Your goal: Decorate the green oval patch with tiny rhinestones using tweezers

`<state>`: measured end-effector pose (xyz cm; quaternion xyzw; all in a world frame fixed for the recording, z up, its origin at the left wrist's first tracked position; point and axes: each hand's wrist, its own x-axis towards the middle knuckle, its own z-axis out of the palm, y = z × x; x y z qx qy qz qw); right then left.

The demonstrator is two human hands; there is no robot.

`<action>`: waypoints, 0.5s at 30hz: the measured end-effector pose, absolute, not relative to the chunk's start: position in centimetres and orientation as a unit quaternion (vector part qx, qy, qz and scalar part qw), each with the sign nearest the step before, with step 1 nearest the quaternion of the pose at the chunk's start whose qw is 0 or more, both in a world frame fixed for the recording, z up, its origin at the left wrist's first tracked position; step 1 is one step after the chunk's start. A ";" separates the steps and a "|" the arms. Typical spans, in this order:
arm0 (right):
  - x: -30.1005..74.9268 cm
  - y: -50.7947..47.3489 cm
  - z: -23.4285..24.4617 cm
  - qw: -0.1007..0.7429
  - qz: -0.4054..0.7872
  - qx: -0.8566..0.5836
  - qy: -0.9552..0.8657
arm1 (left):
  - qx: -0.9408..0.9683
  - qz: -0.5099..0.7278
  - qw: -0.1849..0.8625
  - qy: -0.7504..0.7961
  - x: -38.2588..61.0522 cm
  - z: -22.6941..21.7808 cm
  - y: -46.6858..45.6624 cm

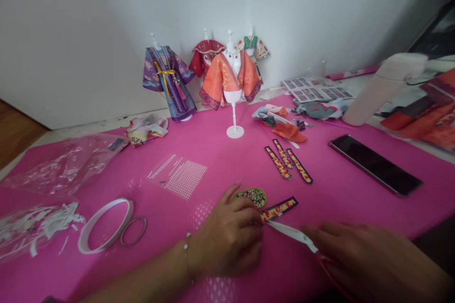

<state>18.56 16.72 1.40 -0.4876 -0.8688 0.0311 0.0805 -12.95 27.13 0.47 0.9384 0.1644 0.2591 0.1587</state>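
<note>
My right hand (369, 255) grips a pair of scissors (293, 233) with pale blades and reddish handles. The blade tips point left and touch the lower edge of a yellow and red fabric strip (282, 207) with a dark purple border. With bent fingers, my left hand (231, 232) holds that strip's left end against the pink mat; the end itself is hidden. Just behind these fingers sits a small green dish of colourful beads (254, 196). Similar patterned strips (283, 154) lie farther back on the mat.
At the back stand doll stands in small garments, an orange one (232, 75) foremost. A phone (375, 163) and a pale bottle (380, 90) are on the right. To the left are a sheet of stick-on pearls (185, 178), a tape roll (82, 241) and plastic bags (60, 165).
</note>
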 end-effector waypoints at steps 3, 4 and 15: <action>18.5 16.8 1.3 0.074 0.034 -0.471 -0.878 | 0.937 0.270 0.156 0.158 -12.8 0.6 27.2; 18.6 16.8 1.3 0.073 0.033 -0.470 -0.879 | 0.936 0.272 0.155 0.158 -12.8 0.6 27.2; 19.0 16.6 0.8 0.063 0.044 -0.475 -0.877 | 0.934 0.280 0.157 0.157 -12.9 0.2 27.0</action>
